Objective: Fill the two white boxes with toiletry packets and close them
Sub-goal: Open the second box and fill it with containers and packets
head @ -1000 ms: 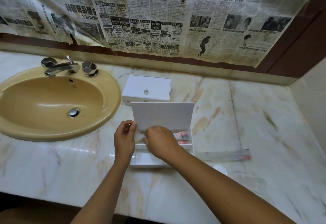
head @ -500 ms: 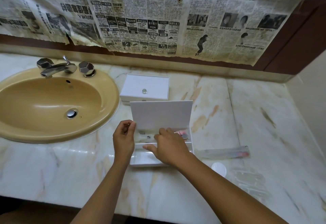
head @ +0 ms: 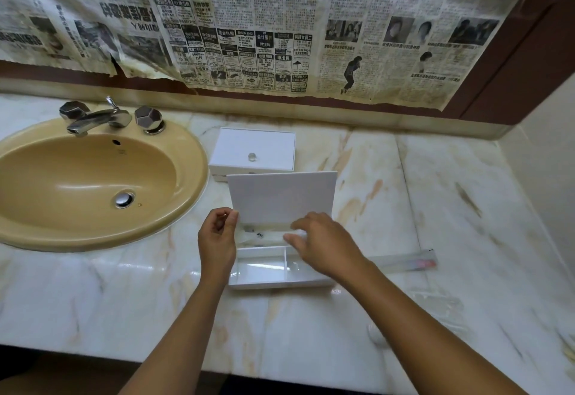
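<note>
An open white box [head: 264, 282] with compartments sits on the marble counter in front of me. Its lid [head: 283, 198] stands upright. My left hand [head: 217, 239] pinches the lid's lower left corner. My right hand [head: 323, 242] hovers over the right back compartment with fingers extended, covering what lies there. A clear packet [head: 258, 236] lies in the back compartment. A second white box [head: 253, 153], closed, with a small round knob, sits behind. A long clear packet with a red end [head: 404, 264] lies on the counter to the right.
A tan sink [head: 90, 183] with chrome taps [head: 96, 116] is at the left. Clear wrappers [head: 441, 304] and a small white round cap [head: 376, 334] lie at the right front. A side wall closes the right; newspaper covers the back wall.
My right hand has shifted right and lifted slightly over the box's right side, fingers spreading. The left hand stays at the lid's corner.
</note>
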Action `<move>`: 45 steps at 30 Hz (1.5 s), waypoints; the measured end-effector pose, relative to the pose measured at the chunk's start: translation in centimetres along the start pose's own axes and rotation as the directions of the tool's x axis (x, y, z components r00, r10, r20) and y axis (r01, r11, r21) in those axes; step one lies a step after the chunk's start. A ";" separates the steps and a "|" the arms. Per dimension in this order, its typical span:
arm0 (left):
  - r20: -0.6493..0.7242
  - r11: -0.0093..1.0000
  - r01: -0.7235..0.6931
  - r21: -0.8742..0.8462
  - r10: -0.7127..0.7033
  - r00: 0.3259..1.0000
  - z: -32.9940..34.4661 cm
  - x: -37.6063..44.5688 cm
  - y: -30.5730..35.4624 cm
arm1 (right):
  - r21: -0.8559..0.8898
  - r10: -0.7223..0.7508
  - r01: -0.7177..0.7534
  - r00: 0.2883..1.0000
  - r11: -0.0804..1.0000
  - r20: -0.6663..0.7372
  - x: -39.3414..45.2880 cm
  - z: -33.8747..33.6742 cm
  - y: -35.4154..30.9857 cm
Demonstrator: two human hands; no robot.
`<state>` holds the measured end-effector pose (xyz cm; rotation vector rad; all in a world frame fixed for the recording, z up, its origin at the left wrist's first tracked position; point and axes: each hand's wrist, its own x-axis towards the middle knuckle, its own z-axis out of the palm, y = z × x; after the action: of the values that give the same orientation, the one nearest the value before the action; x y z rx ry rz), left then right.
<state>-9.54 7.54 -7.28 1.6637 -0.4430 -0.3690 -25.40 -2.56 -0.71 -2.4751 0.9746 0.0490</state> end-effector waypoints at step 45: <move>-0.002 1.000 0.025 0.009 -0.025 1.000 -0.1 0.1 -0.3 | 0.106 -0.016 0.048 0.958 0.993 -0.287 -2.8 -9.2 -0.9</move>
<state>-9.42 7.62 -7.53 1.6794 -0.4230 -0.3844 -28.14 -4.28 8.39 -2.4358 1.0213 -0.3750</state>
